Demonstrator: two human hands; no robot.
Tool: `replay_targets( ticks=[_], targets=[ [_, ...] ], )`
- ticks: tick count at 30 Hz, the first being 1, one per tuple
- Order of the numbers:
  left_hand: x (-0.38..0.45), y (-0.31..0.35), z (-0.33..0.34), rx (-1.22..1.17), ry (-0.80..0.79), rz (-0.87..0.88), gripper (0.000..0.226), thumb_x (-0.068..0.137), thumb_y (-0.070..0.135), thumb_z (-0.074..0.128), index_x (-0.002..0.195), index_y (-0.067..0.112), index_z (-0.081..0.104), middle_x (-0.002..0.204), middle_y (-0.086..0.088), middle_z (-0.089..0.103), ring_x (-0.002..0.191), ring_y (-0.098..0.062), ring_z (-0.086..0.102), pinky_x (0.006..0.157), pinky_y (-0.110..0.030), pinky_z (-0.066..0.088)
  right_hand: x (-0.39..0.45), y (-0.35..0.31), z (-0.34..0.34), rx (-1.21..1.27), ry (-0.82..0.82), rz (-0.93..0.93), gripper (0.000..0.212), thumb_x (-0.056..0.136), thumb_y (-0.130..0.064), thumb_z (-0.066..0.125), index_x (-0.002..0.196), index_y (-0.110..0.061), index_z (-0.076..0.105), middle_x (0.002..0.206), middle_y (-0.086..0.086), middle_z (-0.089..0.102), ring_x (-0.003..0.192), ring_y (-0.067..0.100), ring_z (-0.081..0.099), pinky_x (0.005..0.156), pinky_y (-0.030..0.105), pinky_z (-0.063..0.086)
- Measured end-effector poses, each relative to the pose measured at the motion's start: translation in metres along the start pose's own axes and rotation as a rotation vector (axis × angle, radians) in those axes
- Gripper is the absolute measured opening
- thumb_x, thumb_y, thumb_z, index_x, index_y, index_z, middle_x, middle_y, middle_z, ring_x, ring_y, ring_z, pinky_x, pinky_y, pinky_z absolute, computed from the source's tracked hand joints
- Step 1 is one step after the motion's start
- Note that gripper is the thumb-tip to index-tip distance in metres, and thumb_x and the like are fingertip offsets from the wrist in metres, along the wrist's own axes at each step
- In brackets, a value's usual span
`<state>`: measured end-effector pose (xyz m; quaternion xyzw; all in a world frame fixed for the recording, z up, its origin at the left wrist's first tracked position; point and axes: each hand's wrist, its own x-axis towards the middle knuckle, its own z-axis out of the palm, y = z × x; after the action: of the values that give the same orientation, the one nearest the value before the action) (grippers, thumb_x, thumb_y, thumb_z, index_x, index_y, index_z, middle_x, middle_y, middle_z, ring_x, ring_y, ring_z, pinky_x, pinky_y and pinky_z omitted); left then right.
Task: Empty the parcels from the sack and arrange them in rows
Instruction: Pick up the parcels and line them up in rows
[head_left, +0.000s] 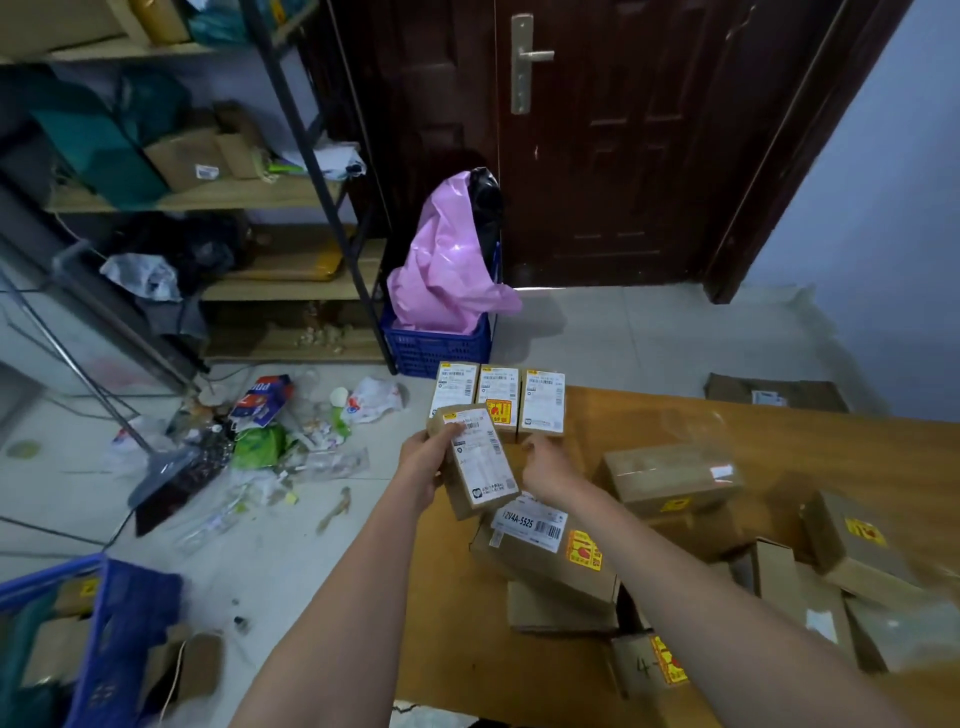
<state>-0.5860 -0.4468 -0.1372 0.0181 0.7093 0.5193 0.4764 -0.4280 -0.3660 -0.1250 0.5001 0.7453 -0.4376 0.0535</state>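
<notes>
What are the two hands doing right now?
Left hand: closed on a small brown cardboard parcel with a white label.
Right hand: beside that parcel, holding nothing visible; open or closed cannot be told.

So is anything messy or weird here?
Yes. Litter is scattered over the floor left of the wooden board: wrappers, plastic bags and a dustpan. On the board, only three parcels stand in a row; the other boxes lie jumbled.

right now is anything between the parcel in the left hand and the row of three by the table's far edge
Nothing visible does. The parcel in the left hand sits just in front of the row of three; the right hand is beside it, not in the path.
</notes>
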Motion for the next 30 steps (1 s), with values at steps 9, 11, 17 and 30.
replay_targets(
  ticks=[9,11,17,30],
  targets=[
    [-0.006,0.003,0.002,0.052,0.074,-0.026,0.039,0.083,0.029,0.076,0.113,0.006,0.066,0.095,-0.012,0.077,0.086,-0.029,0.074,0.072,-0.04,0.06,-0.014,0.039,0.031,-0.54,-0.329,-0.075,0.101,0.086,-0.057,0.064,0.158,-0.031,-0.001,0.165,0.015,-0.003,0.151,0.041,-0.005,0.117,0.063,-0.009],
    [-0.009,0.004,0.007,0.062,0.09,-0.023,0.034,0.086,0.028,0.073,0.111,0.005,0.066,0.095,-0.012,0.076,0.084,-0.028,0.074,0.064,-0.035,0.057,-0.013,0.046,0.029,-0.624,-0.363,-0.089,0.113,0.078,-0.063,0.07,0.158,-0.033,-0.004,0.164,0.018,-0.005,0.15,0.043,-0.007,0.116,0.065,-0.009],
    [-0.012,0.005,0.017,0.12,0.11,-0.037,0.033,0.088,0.03,0.071,0.111,0.007,0.067,0.094,-0.011,0.076,0.082,-0.027,0.074,0.06,-0.033,0.056,-0.01,0.066,0.017,-0.643,-0.323,-0.068,0.118,0.075,-0.057,0.076,0.157,-0.037,-0.007,0.163,0.017,0.004,0.149,0.043,0.008,0.117,0.064,-0.002],
    [0.006,0.002,0.038,0.254,0.004,-0.039,0.032,0.088,0.023,0.071,0.115,0.007,0.063,0.1,-0.011,0.074,0.087,-0.027,0.071,0.066,-0.035,0.056,-0.002,0.099,-0.033,-0.748,-0.27,0.2,0.054,0.09,-0.013,0.052,0.143,-0.015,0.043,0.144,0.011,0.05,0.138,0.033,0.039,0.118,0.063,0.003]
  ],
)
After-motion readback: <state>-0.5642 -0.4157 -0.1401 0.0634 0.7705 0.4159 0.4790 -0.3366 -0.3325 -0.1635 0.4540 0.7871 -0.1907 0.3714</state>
